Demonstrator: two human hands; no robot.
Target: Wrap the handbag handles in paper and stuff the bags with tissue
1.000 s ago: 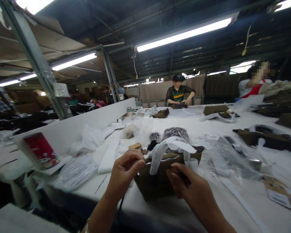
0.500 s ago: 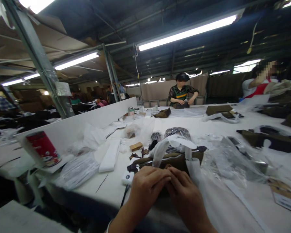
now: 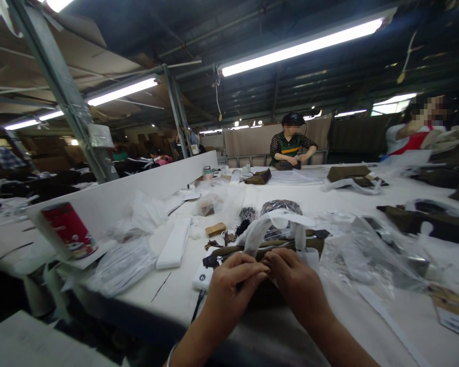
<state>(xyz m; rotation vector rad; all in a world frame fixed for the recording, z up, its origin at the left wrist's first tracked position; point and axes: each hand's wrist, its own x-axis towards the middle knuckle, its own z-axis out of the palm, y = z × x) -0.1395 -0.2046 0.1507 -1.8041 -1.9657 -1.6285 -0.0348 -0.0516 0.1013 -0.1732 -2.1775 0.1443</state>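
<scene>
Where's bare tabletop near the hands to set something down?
Between the right forearm and the long white strip; narrower, between the white slab and the corded white device. Crowded: behind the olive bag, and right of it under clear plastic.

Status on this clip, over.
Left hand and right hand fingertips together at olive bag. Grip unclear, fingers hide it. White-wrapped handles stand just beyond hands.
</scene>
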